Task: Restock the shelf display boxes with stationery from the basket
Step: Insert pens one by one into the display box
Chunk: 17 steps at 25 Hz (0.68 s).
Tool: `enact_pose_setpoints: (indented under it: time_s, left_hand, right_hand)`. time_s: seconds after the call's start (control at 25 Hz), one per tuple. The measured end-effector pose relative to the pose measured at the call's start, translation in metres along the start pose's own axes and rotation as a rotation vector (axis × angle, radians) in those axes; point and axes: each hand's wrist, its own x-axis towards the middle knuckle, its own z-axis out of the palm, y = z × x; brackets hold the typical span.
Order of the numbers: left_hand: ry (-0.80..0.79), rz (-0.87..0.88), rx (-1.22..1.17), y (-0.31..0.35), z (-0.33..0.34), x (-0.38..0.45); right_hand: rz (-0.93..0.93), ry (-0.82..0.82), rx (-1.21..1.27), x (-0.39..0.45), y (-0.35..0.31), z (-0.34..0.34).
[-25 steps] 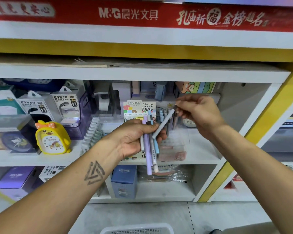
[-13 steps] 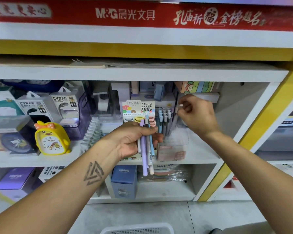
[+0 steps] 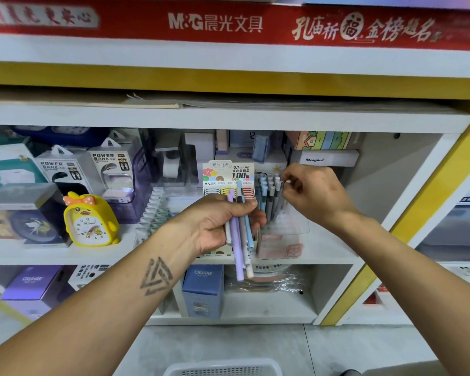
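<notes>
In the middle of the frame the left hand grips a small bundle of pens, its fingers curled around their middles with the thumb across the front. The pens are slim, matte and pastel: a lilac one is the longest below the fist, with a white one, a light blue one and a dark grey one beside it, and a barcode sticker shows on one barrel. Their tips stick up just in front of a lead-refill display card printed with "0.7 mm/HB" and "100". Just right of that, the right hand reaches into the shelf, its thumb and forefinger pinched on the white top of a single pen that stands over a clear display box. That box holds a row of upright pens with pale blue and white caps over grey barrels, packed close together. It sits on the white middle shelf, right of centre. Toward the left of the frame a yellow duck alarm clock stands on the same shelf, with power bank packages behind it. A blue box marked CRUHRE stands on the shelf below. At the bottom edge of the frame the rim of a white plastic basket shows on the floor.
</notes>
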Motion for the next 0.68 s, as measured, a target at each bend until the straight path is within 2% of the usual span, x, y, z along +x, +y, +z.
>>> enact_pose_setpoints:
  time_s: [0.28,0.44,0.56,0.64,0.68]
  left_hand:
    - [-0.005,0.014,-0.02,0.0,0.001,0.0]
    - [-0.019,0.028,-0.034,0.0,0.002,0.0]
    - [-0.016,0.038,-0.012,-0.002,0.003,0.0]
    - [-0.014,0.056,0.012,-0.003,0.004,0.001]
    - [-0.021,0.061,0.028,-0.004,0.006,0.001]
  right_hand:
    - [0.014,-0.101,-0.002,-0.002,-0.001,0.0]
    - [0.106,-0.19,0.017,-0.003,-0.004,0.005]
    - [0.098,-0.129,-0.081,0.001,-0.009,0.002]
    - [0.251,-0.078,0.175,0.007,-0.023,-0.002]
    - [0.366,-0.122,0.365,0.01,-0.032,-0.002]
